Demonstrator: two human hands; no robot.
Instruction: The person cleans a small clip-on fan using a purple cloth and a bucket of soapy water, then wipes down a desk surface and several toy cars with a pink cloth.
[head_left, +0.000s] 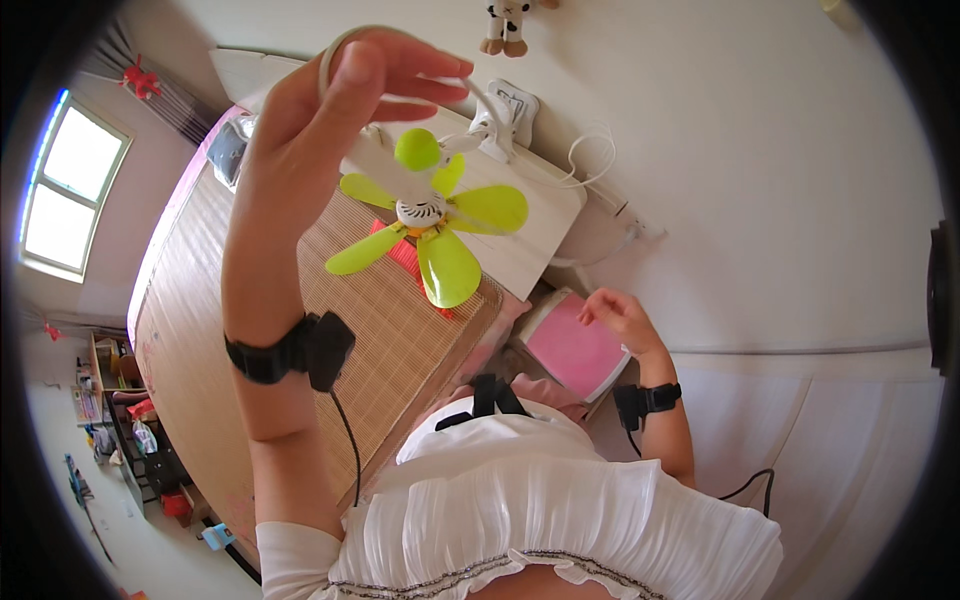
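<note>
My left hand (337, 112) is raised high over a bed, with a white cord (327, 71) looped around it and running out past the fingertips. Below this hand is a small ceiling-type fan (421, 210) with bright green blades, a white vented motor housing and a green ball (417, 149) above it. The fan's upper white part looks blurred. Lower on the right, my right hand (619, 322) has loosely curled fingers and no visible object in it. It is nearest to a pink-topped box or stool (576, 341) with a white rim.
Beyond the fan stands a white tabletop (551, 199) with a white appliance (499, 124) and loose cable (592, 161) by the wall. A bamboo mat (375, 330) covers the bed. A plush toy (506, 26) hangs above. Cluttered shelves (142, 427) stand at left.
</note>
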